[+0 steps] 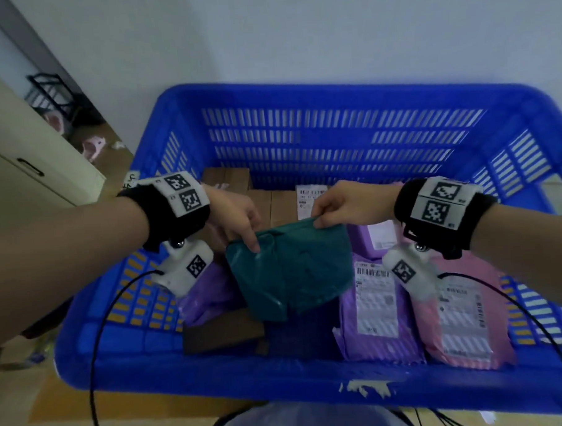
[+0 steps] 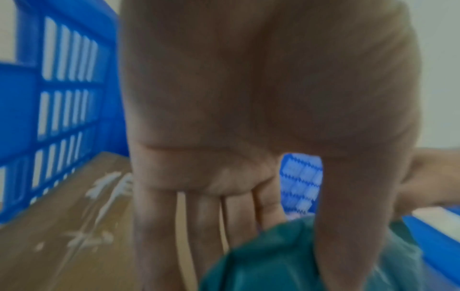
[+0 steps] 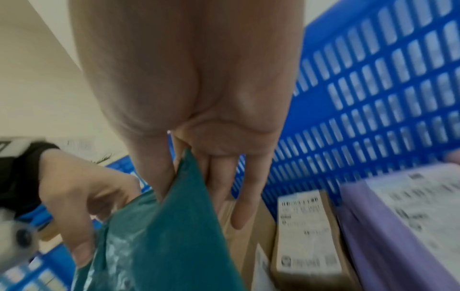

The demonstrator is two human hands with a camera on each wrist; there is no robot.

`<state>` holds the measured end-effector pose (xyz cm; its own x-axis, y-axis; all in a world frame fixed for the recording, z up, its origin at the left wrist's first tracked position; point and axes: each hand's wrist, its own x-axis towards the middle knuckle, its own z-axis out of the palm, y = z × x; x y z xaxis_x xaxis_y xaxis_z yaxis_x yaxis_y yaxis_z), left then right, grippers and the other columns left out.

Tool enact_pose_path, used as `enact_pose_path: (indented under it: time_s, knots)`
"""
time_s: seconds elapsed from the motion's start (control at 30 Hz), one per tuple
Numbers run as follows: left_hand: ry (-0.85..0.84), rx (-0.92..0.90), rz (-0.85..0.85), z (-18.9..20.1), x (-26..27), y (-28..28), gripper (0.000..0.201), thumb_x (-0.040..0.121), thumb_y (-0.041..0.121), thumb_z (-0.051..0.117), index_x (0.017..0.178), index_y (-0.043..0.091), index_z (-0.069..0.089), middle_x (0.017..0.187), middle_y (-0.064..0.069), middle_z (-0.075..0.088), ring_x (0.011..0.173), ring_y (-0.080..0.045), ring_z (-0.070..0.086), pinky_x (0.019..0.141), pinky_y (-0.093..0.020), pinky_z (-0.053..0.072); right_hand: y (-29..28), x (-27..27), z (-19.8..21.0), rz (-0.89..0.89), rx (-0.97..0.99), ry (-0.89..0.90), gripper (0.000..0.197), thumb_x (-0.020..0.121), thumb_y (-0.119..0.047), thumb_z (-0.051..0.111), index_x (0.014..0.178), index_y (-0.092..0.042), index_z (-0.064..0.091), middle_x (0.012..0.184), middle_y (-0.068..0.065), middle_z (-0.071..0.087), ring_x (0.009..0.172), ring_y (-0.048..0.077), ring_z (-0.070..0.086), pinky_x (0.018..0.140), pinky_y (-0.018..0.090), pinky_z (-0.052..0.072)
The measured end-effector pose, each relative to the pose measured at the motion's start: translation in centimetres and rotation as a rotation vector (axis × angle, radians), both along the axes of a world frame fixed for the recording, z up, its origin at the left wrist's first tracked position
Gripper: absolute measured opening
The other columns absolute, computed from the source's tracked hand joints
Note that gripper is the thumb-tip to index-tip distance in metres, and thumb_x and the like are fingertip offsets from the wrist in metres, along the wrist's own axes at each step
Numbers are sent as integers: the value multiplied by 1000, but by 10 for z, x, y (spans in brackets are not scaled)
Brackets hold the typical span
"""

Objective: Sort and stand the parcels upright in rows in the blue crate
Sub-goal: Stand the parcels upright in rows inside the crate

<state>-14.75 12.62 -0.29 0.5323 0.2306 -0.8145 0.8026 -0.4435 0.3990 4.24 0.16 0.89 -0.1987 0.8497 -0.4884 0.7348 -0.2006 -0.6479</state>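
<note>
Teal parcel, axis: hangs from its top edge, long side running roughly top to bottom, bottom tilted slightly toward the near wall; upright, not lying flat.
Teal parcel, place: above the middle of the blue crate, over a dark flat parcel, between the purple bags.
Teal parcel, look: soft glossy teal plastic mailer, creased and puckered, with no label on the side that shows.
Left hand: thumb and fingers pinch the parcel's upper left corner; in the left wrist view the fingers point down behind it with the thumb in front.
Right hand: thumb and forefinger pinch the top edge near the right corner; the other fingers hang straight behind the bag.
Count, soft bags: one teal, one pink, three purple (one at left, two at right), as far as shows.
Count, cartons: brown boxes along the far wall, number unclear; one bears a white label.
</note>
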Motion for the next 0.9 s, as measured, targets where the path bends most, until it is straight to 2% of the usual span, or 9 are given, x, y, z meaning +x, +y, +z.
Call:
enact_pose_path:
  time_s: [0.13, 0.23, 0.33, 0.4, 0.5, 0.63, 0.73, 0.8, 0.9]
  knots:
    - [-248, 70, 123, 24, 2, 13, 14, 78, 9, 74, 76, 18, 64, 70, 7, 64, 64, -6, 58, 57, -17, 48, 8, 13, 30, -97, 155, -51, 13, 91, -19, 61, 93, -9, 68, 72, -13, 62, 59, -9, 53, 67, 9, 43]
    - [-439, 157, 206, 38, 4, 22, 23, 75, 5, 76, 75, 24, 64, 73, 8, 66, 67, -7, 59, 63, -18, 46, 9, 21, 50, -162, 242, -33, 7, 89, -18, 63, 85, -13, 67, 79, 2, 68, 71, 2, 56, 77, 25, 47]
    - [-616, 198, 301, 45, 7, 25, 25, 73, -3, 75, 71, 20, 64, 72, 6, 67, 64, -1, 61, 63, -14, 46, 7, 22, 62, -239, 239, 88, 22, 90, -29, 60, 85, -10, 70, 80, 3, 68, 72, 6, 59, 78, 20, 50]
    - [-701, 234, 324, 49, 8, 25, 25, 71, -5, 76, 71, 18, 66, 72, 6, 67, 61, 4, 61, 63, -12, 47, 5, 23, 60, -363, 214, 223, 29, 92, -30, 57, 94, -5, 71, 91, 7, 71, 80, 9, 65, 84, 23, 53]
    - [-838, 329, 344, 53, 8, 28, 22, 68, -8, 76, 77, 11, 71, 81, -3, 70, 73, -4, 64, 74, -18, 52, 8, 32, 39, -491, 319, 156, 23, 88, -23, 63, 106, -10, 68, 107, 8, 69, 101, 17, 64, 94, 32, 50]
    - [-1026, 317, 365, 60, 6, 28, 36, 68, -12, 74, 70, 23, 69, 88, 9, 68, 80, 11, 65, 75, -5, 50, 12, 42, 18, -628, 221, 108, 51, 86, -23, 67, 131, -7, 51, 132, 11, 56, 121, 24, 54, 96, 32, 44]
    - [-1098, 287, 349, 66, 3, 31, 41, 67, -12, 74, 64, 29, 73, 83, 19, 72, 90, 9, 65, 80, -7, 51, 14, 41, 9, -761, 55, 289, 56, 86, -26, 66, 136, -10, 46, 132, 13, 54, 110, 27, 59, 93, 40, 50]
    - [-1118, 261, 329, 70, 3, 31, 48, 66, -13, 74, 58, 35, 74, 85, 21, 73, 95, 6, 65, 84, -11, 52, 15, 40, 6, -823, -36, 525, 49, 88, -19, 64, 133, -8, 48, 128, 13, 58, 92, 21, 64, 78, 34, 57]
    - [-1114, 248, 303, 77, 4, 30, 54, 69, -15, 71, 58, 38, 73, 103, 13, 70, 107, 1, 62, 88, -18, 52, 16, 43, 1, -782, -64, 668, 20, 88, -8, 62, 108, -11, 62, 108, 9, 68, 79, 17, 68, 71, 28, 60]
